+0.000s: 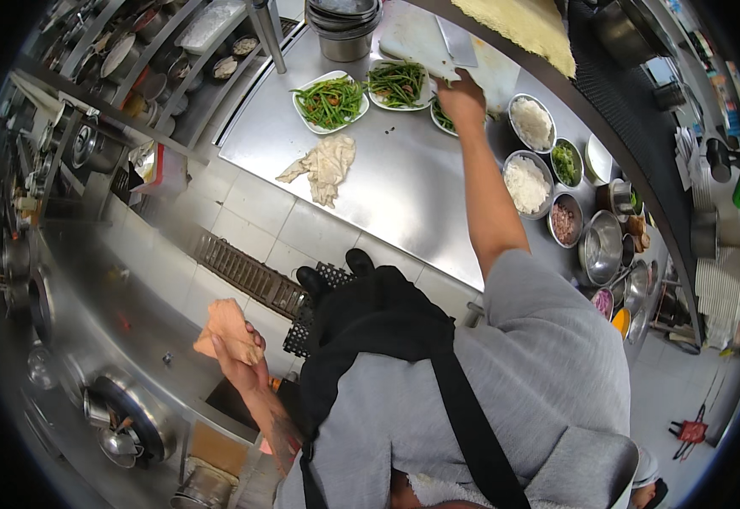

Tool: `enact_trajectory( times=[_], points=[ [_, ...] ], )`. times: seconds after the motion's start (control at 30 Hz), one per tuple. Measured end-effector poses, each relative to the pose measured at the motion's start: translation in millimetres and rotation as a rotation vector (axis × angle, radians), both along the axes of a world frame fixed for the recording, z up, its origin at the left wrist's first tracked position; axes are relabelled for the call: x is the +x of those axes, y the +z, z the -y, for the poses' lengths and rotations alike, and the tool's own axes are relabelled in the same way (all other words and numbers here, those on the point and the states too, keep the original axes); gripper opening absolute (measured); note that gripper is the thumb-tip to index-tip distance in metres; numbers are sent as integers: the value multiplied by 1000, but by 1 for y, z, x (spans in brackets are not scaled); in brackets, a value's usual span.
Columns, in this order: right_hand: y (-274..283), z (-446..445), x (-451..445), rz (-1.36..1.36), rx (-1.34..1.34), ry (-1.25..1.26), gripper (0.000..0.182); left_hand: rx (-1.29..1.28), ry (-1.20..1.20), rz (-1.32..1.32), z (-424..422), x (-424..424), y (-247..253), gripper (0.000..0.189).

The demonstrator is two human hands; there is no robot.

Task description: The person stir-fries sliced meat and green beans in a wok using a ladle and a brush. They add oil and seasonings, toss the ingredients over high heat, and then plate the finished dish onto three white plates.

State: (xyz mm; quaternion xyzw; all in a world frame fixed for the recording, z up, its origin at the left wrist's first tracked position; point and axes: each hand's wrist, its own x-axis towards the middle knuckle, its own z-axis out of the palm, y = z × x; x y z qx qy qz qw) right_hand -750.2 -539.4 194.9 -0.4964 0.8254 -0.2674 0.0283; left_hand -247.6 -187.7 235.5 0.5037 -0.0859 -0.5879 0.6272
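My left hand (246,366) grips a folded peach-coloured cloth (230,327), out over the floor beside the stove counter. My right arm is stretched across a stainless steel worktable (408,184). At its end, my right hand (462,100) is over a white plate of green beans (443,119) and covers much of it; whether the fingers grip the plate cannot be told. To its left are a second white plate of green beans (398,83) and a third plate of beans with brown bits (330,102). A crumpled beige cloth (325,167) lies nearer the table's front edge.
Behind the plates are a white cutting board (411,41), a cleaver (458,41) and stacked metal containers (344,41). Bowls of white shreds (527,184), chopped greens (565,162) and pinkish pieces (564,221) line the right side. A wok (134,407) is at lower left; a floor grate (249,273) lies below.
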Motion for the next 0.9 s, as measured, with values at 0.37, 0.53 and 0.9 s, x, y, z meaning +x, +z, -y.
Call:
enact_trajectory(
  times=[0.37,0.53,0.9],
  points=[
    [76,-345,328,519,-1,1938,47,-19,536,-66,-165,-75,-3,50],
    [104,-437,391,300,331,2724,32,-54,791,1,-313,-72,-24,47],
    [-5,-867,586,55,935,2742,54,-155,1566,-6,-678,-244,-83,44]
  ],
)
